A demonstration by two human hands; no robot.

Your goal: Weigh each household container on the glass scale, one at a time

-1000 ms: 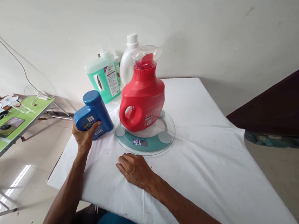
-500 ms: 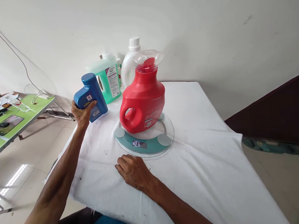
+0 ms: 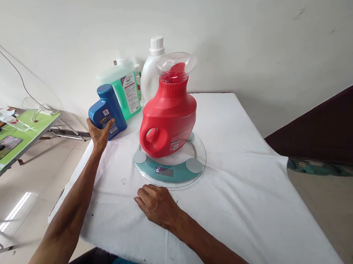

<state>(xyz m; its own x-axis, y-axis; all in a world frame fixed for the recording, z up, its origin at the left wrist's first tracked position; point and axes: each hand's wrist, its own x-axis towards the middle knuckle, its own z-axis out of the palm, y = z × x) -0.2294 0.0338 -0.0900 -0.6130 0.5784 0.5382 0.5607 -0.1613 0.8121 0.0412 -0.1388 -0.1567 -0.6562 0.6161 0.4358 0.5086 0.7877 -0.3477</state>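
Left hand (image 3: pixel 99 132) grips the blue bottle (image 3: pixel 107 112), which I see has come down from its lift of half a second ago to stand tilted at the bench (image 3: pixel 235 182) edge. Right hand (image 3: pixel 157 204) still lies flat and empty, scale (image 3: pixel 168 171) and red jug (image 3: pixel 168 119) just beyond it.

The left hand (image 3: pixel 100 131) reaches out on a straight arm, gripping the blue bottle (image 3: pixel 107 112) from below. The right hand (image 3: pixel 157 204) lies flat, palm down, well right of that bottle.
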